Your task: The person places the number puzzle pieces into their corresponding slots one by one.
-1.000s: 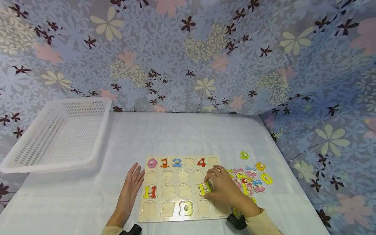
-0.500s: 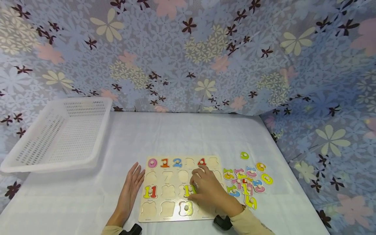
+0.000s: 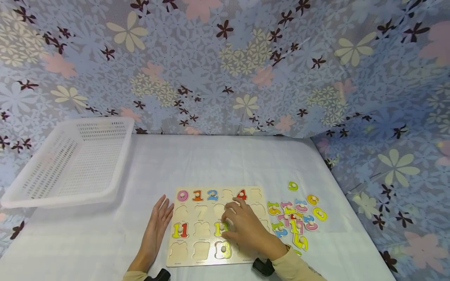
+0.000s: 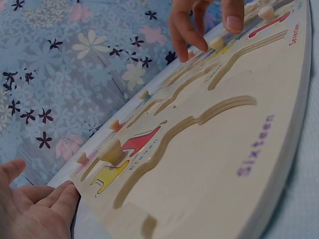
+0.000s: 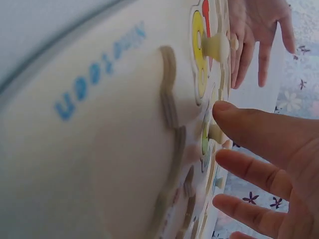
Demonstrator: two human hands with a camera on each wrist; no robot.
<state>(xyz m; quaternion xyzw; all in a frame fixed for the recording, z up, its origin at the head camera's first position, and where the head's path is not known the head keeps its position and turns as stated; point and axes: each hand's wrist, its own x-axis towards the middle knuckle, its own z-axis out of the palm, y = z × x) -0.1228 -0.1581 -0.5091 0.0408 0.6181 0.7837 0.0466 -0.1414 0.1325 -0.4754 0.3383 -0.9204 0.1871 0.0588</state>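
Note:
A wooden number puzzle board (image 3: 190,239) lies on the white-covered table. My right hand (image 3: 246,226) is over its middle, fingers loosely bent around a yellow-green 13 piece (image 3: 217,229) in the third row. In the right wrist view, thumb and fingertips stand apart on either side of that piece's wooden knob (image 5: 215,133). My left hand (image 3: 157,224) lies with straight fingers along the board's left edge. The pieces 0 (image 3: 182,196), 1 (image 3: 197,198), 2 (image 3: 212,198), 4 (image 3: 241,198), 11 (image 3: 184,231) and 18 (image 3: 227,249) sit in the board.
Loose number pieces lie right of the board, several heaped together, among them a yellow 5 (image 3: 301,242), a green 16 (image 3: 272,208) and a green 9 (image 3: 293,186) set farther back. A white plastic basket (image 3: 117,171) stands at the back left. A flowered cloth (image 3: 211,97) hangs behind.
My right hand has moved left across the board with the 13 piece, from the fourth column to the third, and its fingers have come away from the knob. My left hand has stayed still.

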